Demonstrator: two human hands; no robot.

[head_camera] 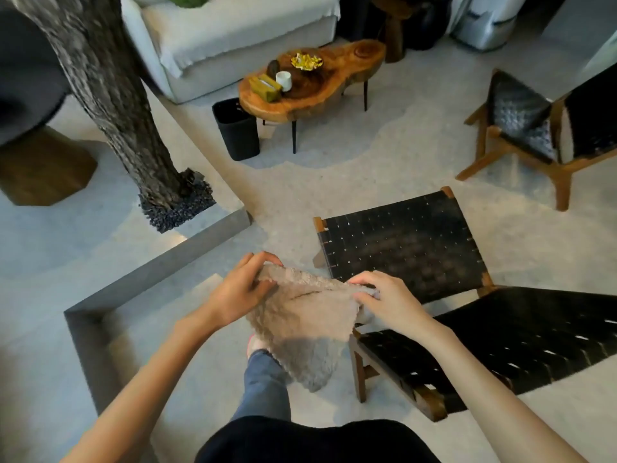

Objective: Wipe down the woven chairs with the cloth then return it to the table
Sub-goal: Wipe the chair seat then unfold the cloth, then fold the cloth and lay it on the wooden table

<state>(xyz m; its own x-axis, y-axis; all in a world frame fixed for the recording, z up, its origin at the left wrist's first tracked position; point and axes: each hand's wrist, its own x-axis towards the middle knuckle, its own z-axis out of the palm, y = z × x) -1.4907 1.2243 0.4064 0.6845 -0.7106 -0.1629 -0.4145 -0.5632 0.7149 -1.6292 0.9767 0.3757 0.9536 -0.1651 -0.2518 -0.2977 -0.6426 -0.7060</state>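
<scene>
A fluffy beige cloth (307, 325) hangs in the air between my hands, spread out just left of the near woven chair (410, 248). My left hand (242, 289) grips the cloth's upper left corner. My right hand (387, 299) pinches its upper right edge, over the chair's black woven backrest. That chair has a wooden frame and its seat reaches to the right edge. A second woven chair (524, 118) stands farther back at the right. The wooden slab table (334, 85) stands beyond, at the upper middle.
The table carries a white cup (283, 80), a tissue box (265, 87), a gold dish (306, 61) and a dark object. A black bin (237, 128) stands at its left. A tree trunk (110, 95) rises from a raised concrete ledge (160, 272) at left. A pale sofa (233, 31) is behind.
</scene>
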